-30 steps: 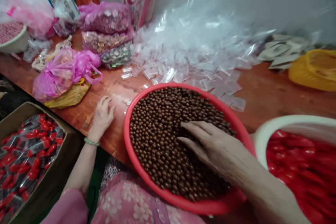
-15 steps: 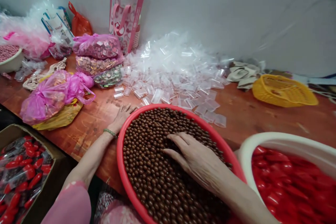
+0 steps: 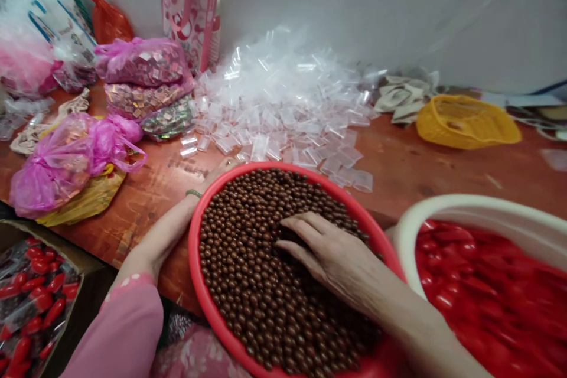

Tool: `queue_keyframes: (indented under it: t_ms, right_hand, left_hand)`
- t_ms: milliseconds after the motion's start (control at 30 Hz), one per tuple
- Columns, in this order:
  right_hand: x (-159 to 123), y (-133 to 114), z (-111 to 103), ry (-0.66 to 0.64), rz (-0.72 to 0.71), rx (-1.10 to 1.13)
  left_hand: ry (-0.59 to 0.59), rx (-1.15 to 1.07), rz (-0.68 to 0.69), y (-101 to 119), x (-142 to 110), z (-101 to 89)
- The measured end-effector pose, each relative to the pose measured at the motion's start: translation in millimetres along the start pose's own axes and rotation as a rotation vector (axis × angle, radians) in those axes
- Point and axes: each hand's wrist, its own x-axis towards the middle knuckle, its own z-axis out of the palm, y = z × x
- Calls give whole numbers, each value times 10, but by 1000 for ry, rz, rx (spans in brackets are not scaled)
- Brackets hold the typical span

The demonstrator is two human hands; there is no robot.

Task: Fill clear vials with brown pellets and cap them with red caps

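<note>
A red plastic basin [image 3: 194, 260] sits at my lap and the table edge, heaped with small glossy brown balls [image 3: 248, 260]. My right hand [image 3: 330, 254] lies on the balls, fingers spread, with no single ball clearly held. Behind the basin's far left rim, my left hand [image 3: 217, 170] is mostly hidden, and a green bangle [image 3: 194, 193] shows on its wrist. To the right stands a white basin [image 3: 443, 207] full of shiny red pieces [image 3: 487, 289]. A cardboard box [image 3: 53, 248] of red-and-clear packets [image 3: 35, 295] sits at lower left.
Small clear plastic bags [image 3: 274, 124] lie heaped on the reddish wooden table [image 3: 411, 171]. Pink bags of foil-wrapped pieces [image 3: 144, 62] and a pink plastic bag [image 3: 57, 171] sit to the left. A yellow basket [image 3: 465, 124] stands at right, and a pink gift bag [image 3: 190, 6] stands against the wall.
My left hand has slid rightward to the red basin's rim and is now largely behind it. My right hand stays on the balls, while the whole view has shifted as my head moved.
</note>
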Motion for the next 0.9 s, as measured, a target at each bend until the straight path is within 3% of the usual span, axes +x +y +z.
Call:
queue_keyframes:
  t_ms: [100,200,267,367,433,533,667,800,900]
  right_hand:
    - [-15,27,-70,10,38,88]
    - [41,27,-167,93,53,203]
    - [130,-12,-249,159,48,289]
    - [305,-124,-372,195,88,504]
    - [413,-205,-413,147,199,760]
    - [503,-286,-365,23,351,1269]
    - [460,-355,-207,-62,387,1798]
    - [331,-448,-183,-64,390,1927]
    - [236,-489,-261,-53,394,1780]
  left_hand:
    - [8,-184,45,-93,14,-121]
    - [82,-326,46,-103,-111,-373]
    - [80,-492,61,13,-275,-556]
    - [-69,-774,192,357,-585,-746]
    - [-130,-704,350,632,-788,-780]
    - [-115,-471,556,976,-1033,-708]
    - [-57,-320,714,1215,-1217,-551]
    - [-46,-181,779,1292,-1273,-572]
    - [-87,-83,818,1236,-1298,-744]
